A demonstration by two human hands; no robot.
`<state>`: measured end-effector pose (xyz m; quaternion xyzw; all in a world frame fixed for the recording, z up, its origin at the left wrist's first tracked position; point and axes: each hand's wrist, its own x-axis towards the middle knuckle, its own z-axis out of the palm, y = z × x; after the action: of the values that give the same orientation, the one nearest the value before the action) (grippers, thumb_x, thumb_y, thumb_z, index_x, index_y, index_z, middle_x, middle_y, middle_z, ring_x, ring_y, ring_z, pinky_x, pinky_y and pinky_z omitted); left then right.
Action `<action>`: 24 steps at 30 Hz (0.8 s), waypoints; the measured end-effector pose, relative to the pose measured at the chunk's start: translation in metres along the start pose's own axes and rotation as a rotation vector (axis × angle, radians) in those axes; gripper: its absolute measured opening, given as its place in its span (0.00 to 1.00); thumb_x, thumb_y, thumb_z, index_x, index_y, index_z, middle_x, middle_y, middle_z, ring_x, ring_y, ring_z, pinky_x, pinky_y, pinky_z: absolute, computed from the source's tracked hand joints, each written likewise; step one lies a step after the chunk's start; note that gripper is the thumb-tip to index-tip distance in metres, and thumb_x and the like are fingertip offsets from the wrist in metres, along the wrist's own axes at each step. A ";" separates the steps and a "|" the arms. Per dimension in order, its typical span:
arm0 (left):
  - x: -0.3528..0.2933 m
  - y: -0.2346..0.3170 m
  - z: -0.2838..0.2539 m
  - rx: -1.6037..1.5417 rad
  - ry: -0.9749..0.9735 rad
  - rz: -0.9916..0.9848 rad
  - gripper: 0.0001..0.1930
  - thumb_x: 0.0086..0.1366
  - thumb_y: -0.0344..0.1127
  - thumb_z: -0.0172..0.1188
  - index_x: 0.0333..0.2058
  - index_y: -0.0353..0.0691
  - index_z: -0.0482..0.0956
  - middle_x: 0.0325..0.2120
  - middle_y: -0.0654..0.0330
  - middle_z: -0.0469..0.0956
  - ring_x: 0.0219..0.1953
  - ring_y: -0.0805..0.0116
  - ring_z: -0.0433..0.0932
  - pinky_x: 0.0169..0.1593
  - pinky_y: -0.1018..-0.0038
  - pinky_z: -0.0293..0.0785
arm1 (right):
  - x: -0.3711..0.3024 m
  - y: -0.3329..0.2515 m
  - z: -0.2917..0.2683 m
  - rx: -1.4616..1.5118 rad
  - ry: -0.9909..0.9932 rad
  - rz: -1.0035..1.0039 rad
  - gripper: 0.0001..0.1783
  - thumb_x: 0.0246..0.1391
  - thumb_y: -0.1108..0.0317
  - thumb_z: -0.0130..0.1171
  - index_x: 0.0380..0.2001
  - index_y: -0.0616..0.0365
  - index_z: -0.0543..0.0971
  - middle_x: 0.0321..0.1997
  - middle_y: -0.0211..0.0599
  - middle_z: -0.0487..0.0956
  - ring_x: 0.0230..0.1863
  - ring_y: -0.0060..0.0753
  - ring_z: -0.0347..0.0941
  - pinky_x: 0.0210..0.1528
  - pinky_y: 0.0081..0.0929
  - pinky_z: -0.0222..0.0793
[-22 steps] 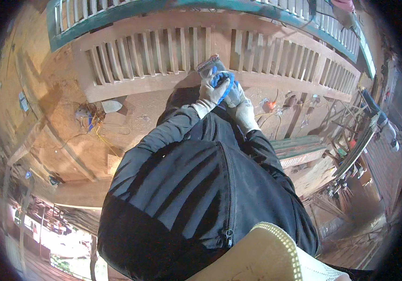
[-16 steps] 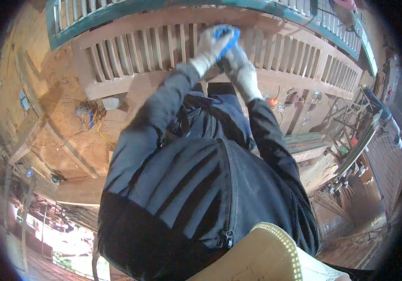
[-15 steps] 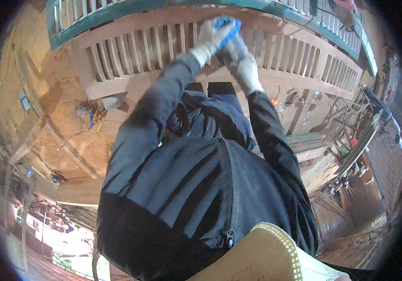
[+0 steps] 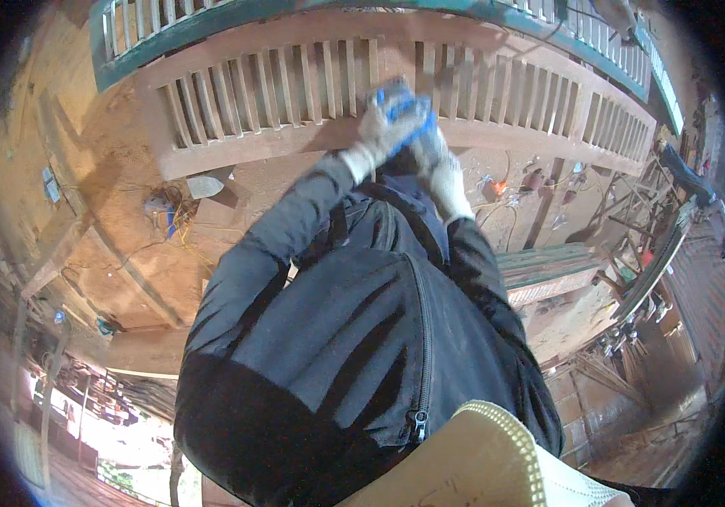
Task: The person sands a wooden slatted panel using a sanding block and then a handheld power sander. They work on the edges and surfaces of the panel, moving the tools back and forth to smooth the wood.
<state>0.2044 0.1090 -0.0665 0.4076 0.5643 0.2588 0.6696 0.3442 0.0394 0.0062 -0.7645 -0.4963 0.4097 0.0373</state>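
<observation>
Both my hands, in pale work gloves, are close together over the near edge of a long brown slatted wooden panel [image 4: 311,137]. My left hand [image 4: 382,133] is curled, with bright blue showing about its fingers. Whether the blue is glove coating or part of a held thing, I cannot tell. Just right of it and partly behind, my right hand [image 4: 435,160] is also closed, its fingers mostly hidden. Whatever they grip is covered by the gloves and blurred. Upright slats run along the panel to both sides of the hands.
Beyond the brown panel lies a green-framed slatted panel [image 4: 189,34]. Tangled yellow cords [image 4: 183,213] and a grey flat piece [image 4: 206,184] are at left. A small orange thing [image 4: 498,188] lies at right, with stacked green-edged boards [image 4: 548,266] nearer me.
My two hands have come toward my body, from the middle of the brown panel to its near edge. They stay together.
</observation>
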 end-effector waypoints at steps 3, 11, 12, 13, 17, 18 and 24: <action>-0.056 -0.017 0.014 0.021 -0.077 0.118 0.23 0.56 0.37 0.71 0.51 0.43 0.78 0.56 0.58 0.73 0.57 0.63 0.73 0.62 0.69 0.68 | -0.045 0.009 0.001 0.171 0.007 0.099 0.34 0.49 0.50 0.66 0.56 0.56 0.73 0.43 0.58 0.81 0.49 0.60 0.76 0.48 0.46 0.73; 0.044 0.028 -0.013 -0.555 -0.123 0.087 0.19 0.55 0.41 0.71 0.45 0.42 0.82 0.44 0.59 0.83 0.48 0.69 0.79 0.55 0.71 0.74 | 0.042 -0.003 -0.004 0.010 0.068 -0.191 0.43 0.45 0.59 0.69 0.64 0.58 0.63 0.50 0.60 0.78 0.53 0.60 0.74 0.51 0.46 0.72; 0.069 0.037 -0.018 -0.383 -0.049 0.195 0.15 0.56 0.44 0.70 0.39 0.43 0.84 0.41 0.63 0.84 0.44 0.73 0.80 0.53 0.72 0.75 | 0.062 -0.007 -0.006 -0.025 0.111 -0.252 0.42 0.46 0.57 0.68 0.63 0.59 0.65 0.48 0.61 0.78 0.51 0.60 0.74 0.51 0.47 0.72; 0.087 0.058 -0.021 -0.258 -0.018 0.302 0.15 0.58 0.48 0.66 0.35 0.43 0.85 0.36 0.60 0.85 0.40 0.67 0.83 0.49 0.68 0.77 | 0.078 -0.037 -0.026 0.042 0.136 -0.194 0.41 0.46 0.56 0.68 0.61 0.60 0.67 0.46 0.61 0.79 0.49 0.61 0.75 0.50 0.47 0.72; 0.183 0.073 -0.053 -0.410 -0.046 0.279 0.12 0.62 0.32 0.63 0.43 0.34 0.81 0.40 0.60 0.83 0.40 0.70 0.80 0.46 0.72 0.77 | 0.142 -0.097 -0.060 0.072 0.113 -0.297 0.30 0.42 0.62 0.64 0.51 0.58 0.73 0.45 0.57 0.80 0.50 0.60 0.75 0.53 0.48 0.71; 0.188 0.102 -0.051 -0.269 -0.051 0.332 0.13 0.61 0.36 0.63 0.43 0.38 0.82 0.39 0.59 0.84 0.39 0.67 0.82 0.45 0.70 0.78 | 0.144 -0.107 -0.069 0.139 0.122 -0.242 0.25 0.45 0.56 0.66 0.43 0.64 0.78 0.33 0.52 0.82 0.34 0.51 0.81 0.39 0.40 0.75; 0.116 0.158 -0.009 0.735 0.133 0.325 0.15 0.57 0.46 0.61 0.37 0.42 0.83 0.32 0.51 0.83 0.37 0.54 0.82 0.43 0.60 0.78 | 0.099 -0.065 -0.037 0.134 0.107 -0.031 0.38 0.45 0.54 0.65 0.58 0.57 0.67 0.46 0.62 0.79 0.50 0.64 0.75 0.53 0.50 0.70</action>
<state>0.2401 0.2891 0.0025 0.6860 0.5897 0.1679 0.3918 0.3385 0.1638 0.0025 -0.7734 -0.4769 0.3996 0.1211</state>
